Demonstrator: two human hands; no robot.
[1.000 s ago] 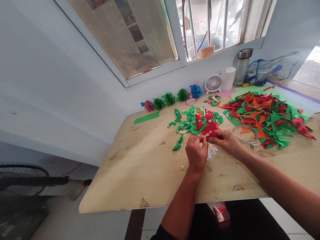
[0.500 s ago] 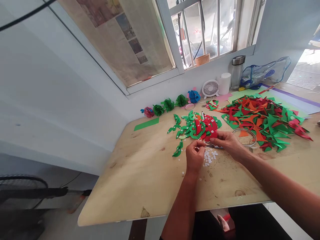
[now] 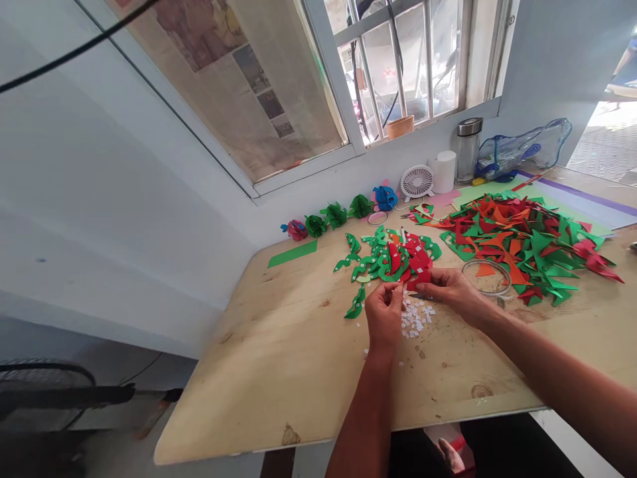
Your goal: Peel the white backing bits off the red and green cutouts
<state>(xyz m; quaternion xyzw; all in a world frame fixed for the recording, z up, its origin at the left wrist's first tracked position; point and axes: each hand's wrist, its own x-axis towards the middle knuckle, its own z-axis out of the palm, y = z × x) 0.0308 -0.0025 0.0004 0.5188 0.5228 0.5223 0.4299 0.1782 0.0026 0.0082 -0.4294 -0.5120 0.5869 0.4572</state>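
My right hand (image 3: 452,292) pinches a red paper cutout (image 3: 418,281) marked with a small white square. Close beside its left edge, my left hand (image 3: 384,307) has thumb and forefinger pressed together; whatever may be between them is too small to make out. Under the right fingers shows part of a dark, thin metal tool (image 3: 422,296), its kind unclear. Tiny white squares (image 3: 414,318) lie scattered just below the hands. Beyond them is a heap of green paper cutouts (image 3: 381,252) and red ones, many dotted with white squares.
A large pile of red, orange and green paper scraps (image 3: 517,239) covers the right side, with a tape ring (image 3: 488,276) at its edge. Along the wall stand folded-paper figures (image 3: 336,214), a small white fan (image 3: 417,182), a glass bottle (image 3: 468,151) and a clear pouch (image 3: 527,149).
My left hand has shifted slightly left. The right hand still holds the red cutout, and less of the metal tool shows beneath it. The camera view has tilted a little upward.
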